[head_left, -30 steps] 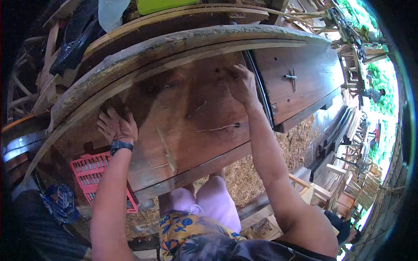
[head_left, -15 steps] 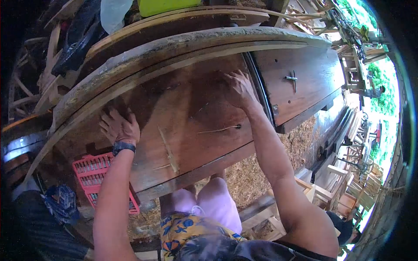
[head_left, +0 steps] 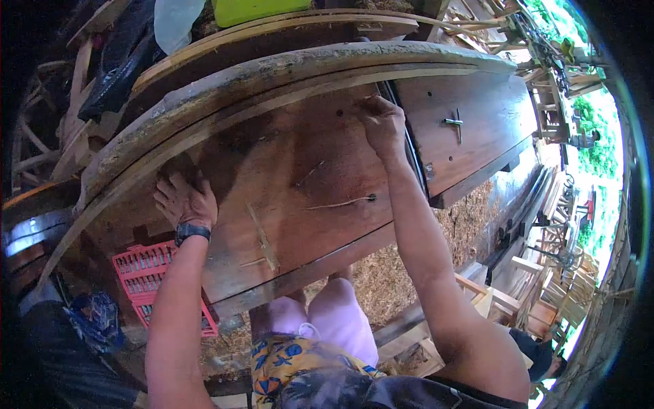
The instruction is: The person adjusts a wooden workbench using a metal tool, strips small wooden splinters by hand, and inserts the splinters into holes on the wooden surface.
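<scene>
My left hand (head_left: 186, 202) lies flat with spread fingers on the brown wooden tabletop (head_left: 306, 235), a dark watch at the wrist. My right hand (head_left: 385, 126) is above the far part of the same top, near the dark gap between two wooden sections. Its fingers are curled together; whatever they hold, if anything, I cannot make out. Left of that hand a small dark hole (head_left: 339, 112) shows in the wood. A thin wood strip (head_left: 340, 204) and a flat splinter (head_left: 262, 235) lie between my hands. Beyond the gap rests a cross-shaped metal tool (head_left: 455, 123).
A long curved timber (head_left: 272, 66) arches over the far side of the top. An open red case (head_left: 146, 269) of small metal pieces is beside my left forearm. Sawdust (head_left: 388, 279) covers the ground. At the lower left, another person's trouser leg (head_left: 61, 361) shows.
My right hand has lifted and curled its fingers from a spread position, uncovering the small hole. My left hand stays in place.
</scene>
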`<action>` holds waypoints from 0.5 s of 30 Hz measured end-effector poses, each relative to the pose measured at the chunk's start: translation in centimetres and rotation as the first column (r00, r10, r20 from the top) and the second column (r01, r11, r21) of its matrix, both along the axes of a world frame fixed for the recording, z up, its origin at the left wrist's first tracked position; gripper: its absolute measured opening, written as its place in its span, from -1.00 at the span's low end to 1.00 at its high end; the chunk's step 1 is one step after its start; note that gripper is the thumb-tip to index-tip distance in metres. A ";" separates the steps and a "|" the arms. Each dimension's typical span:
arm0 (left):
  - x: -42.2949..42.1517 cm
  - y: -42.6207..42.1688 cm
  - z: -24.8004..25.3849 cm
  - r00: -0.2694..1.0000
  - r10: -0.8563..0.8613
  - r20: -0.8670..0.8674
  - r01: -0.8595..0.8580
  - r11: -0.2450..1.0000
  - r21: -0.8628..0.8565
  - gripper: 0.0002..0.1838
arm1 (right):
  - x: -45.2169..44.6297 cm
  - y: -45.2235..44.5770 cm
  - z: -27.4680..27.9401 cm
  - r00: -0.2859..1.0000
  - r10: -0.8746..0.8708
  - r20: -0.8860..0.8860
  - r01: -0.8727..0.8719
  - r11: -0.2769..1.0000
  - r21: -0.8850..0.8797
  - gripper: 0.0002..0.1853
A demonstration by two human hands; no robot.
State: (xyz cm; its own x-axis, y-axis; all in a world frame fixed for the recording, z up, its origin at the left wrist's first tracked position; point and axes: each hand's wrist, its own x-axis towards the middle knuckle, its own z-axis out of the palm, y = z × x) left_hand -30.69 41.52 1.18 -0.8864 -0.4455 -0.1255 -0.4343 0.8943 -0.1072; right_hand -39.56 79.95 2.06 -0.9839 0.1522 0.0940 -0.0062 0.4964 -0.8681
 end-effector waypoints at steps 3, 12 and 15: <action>0.1 -0.2 -0.6 0.999 -0.007 -0.039 0.007 1.000 -0.002 -0.23 | 0.7 -2.0 2.2 0.997 -0.025 -0.070 0.035 0.989 0.146 -0.86; 0.2 -0.1 -0.7 1.000 -0.006 -0.022 0.005 0.999 -0.042 -0.23 | 0.4 -2.1 1.2 0.981 0.075 -0.181 -0.025 0.964 0.264 -0.87; 0.2 -0.2 -0.5 0.999 -0.029 -0.028 0.027 0.999 -0.042 -0.23 | 0.6 -2.8 2.1 0.986 0.021 -0.166 0.022 0.967 0.254 -0.88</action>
State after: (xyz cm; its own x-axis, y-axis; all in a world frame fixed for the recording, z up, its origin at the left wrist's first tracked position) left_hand -30.47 41.31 0.64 -0.9016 -0.4247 -0.0815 -0.4126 0.9012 -0.1326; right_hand -38.98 77.20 4.17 -0.9512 0.1021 0.2913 -0.1391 0.7006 -0.6998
